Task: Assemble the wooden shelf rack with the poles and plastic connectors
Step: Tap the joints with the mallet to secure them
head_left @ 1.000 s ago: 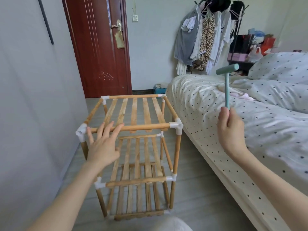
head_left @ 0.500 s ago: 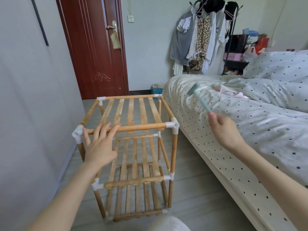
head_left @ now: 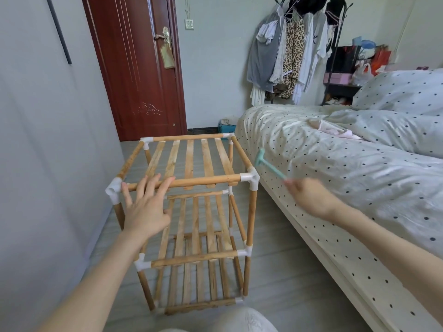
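Note:
The wooden shelf rack (head_left: 191, 161) stands upright on the floor with three slatted tiers, its poles joined by white plastic connectors. My left hand (head_left: 147, 207) lies with straight, spread fingers against the near top pole, close to the near-left connector (head_left: 113, 190). My right hand (head_left: 311, 196) grips the handle of a small teal hammer (head_left: 266, 165). The hammer's head sits just above and right of the near-right top connector (head_left: 251, 179), slightly blurred.
A bed with a dotted cover (head_left: 347, 188) runs along the right, close to the rack. A grey wall (head_left: 48, 164) is at the left, a red-brown door (head_left: 134, 68) behind. A clothes rack (head_left: 292, 51) stands at the back. My knee (head_left: 239, 319) shows at the bottom edge.
My right hand has swung the hammer down from upright over the bed toward the rack's near-right top connector. My left hand has stayed on the near top pole.

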